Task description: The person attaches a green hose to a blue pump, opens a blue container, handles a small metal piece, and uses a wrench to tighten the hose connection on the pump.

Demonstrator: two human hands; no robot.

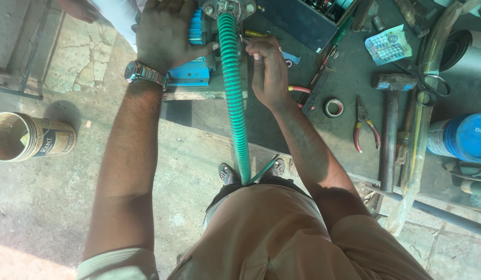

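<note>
- Table (282, 129): carries hammer (389, 124) and pliers (366, 124), lying untouched.
- Pump (191, 72): left hand (165, 33) spread flat on it, bracing.
- Hose (234, 93): already seated on the pump's fitting (clamp tightness unclear).
- Right hand (269, 67): pinched on a small tool beside the hose top.

- one green ribbed hose (234, 98), running from near to far in the middle
- one blue machine body (191, 72) at the far end
- two hands: left hand (165, 33) and right hand (269, 70)
- one wristwatch (144, 74)
- one open tin can (30, 137), left
- one sledgehammer (389, 122), right
- one pair of red-handled pliers (365, 124)
- one roll of tape (333, 108)
- one pair of scissors (432, 83), far right
- one blue-lidded tub (461, 137), right edge
- two sandalled feet (227, 173), near
</note>
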